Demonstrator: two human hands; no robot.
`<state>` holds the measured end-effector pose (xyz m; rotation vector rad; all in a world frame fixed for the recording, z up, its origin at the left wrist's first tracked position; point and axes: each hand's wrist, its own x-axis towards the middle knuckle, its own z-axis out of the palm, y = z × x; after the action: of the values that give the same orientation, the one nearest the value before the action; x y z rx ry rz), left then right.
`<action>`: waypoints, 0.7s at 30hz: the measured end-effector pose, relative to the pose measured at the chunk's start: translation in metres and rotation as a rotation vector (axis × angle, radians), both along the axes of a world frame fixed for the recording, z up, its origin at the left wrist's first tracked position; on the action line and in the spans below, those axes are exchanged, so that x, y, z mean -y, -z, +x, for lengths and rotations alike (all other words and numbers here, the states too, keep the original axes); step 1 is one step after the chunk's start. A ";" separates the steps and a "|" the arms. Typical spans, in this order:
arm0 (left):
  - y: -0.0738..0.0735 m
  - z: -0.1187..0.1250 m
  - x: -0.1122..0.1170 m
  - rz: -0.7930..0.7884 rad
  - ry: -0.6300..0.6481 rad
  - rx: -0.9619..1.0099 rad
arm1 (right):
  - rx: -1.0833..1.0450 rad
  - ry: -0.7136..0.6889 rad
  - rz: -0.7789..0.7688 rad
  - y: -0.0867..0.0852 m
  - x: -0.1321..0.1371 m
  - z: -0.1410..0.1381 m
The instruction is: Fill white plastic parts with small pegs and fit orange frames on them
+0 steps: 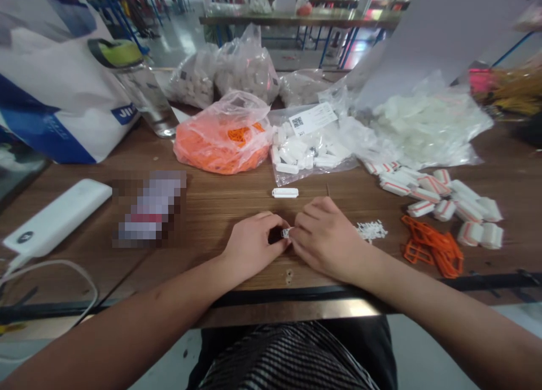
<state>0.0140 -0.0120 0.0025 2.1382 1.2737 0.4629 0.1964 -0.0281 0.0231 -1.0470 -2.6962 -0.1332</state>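
While your left hand [252, 246] and right hand [326, 237] pinch small white plastic piece [286, 233], fingers [302, 226] pressed together over brown wooden worktop [212, 209].

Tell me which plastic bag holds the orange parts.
The bag of orange parts, left of the QR-labelled bag; every other bag shows white contents.

A white plastic piece [285, 193], an orange-filled bag [222, 139] and a white-filled bag [311, 147] are obstructing the bench's [220, 220] upper middle, ahead of the left hand [253, 246] and right hand [326, 237].
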 end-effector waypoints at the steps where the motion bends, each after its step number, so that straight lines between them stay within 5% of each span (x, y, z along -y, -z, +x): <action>1: 0.000 0.000 0.000 0.007 -0.001 0.008 | 0.052 -0.024 0.072 0.001 0.003 -0.003; 5: 0.003 -0.001 -0.001 0.019 -0.019 0.020 | -0.004 0.036 0.100 0.003 0.009 -0.002; 10: 0.003 -0.002 -0.001 0.029 -0.011 0.018 | -0.281 0.358 -0.115 -0.004 0.000 0.053; 13: 0.001 -0.002 -0.001 0.010 -0.017 -0.002 | -0.312 0.474 -0.393 -0.006 -0.008 0.091; 16: 0.001 -0.002 -0.002 0.018 -0.011 -0.001 | -0.303 0.483 -0.539 -0.004 -0.012 0.107; 21: 0.002 -0.002 -0.002 0.032 0.006 0.002 | -0.168 0.370 -0.466 0.001 -0.014 0.103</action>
<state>0.0116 -0.0102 0.0006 2.1668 1.2662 0.4864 0.2992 -0.0146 0.0219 -1.5995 -2.4060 0.5187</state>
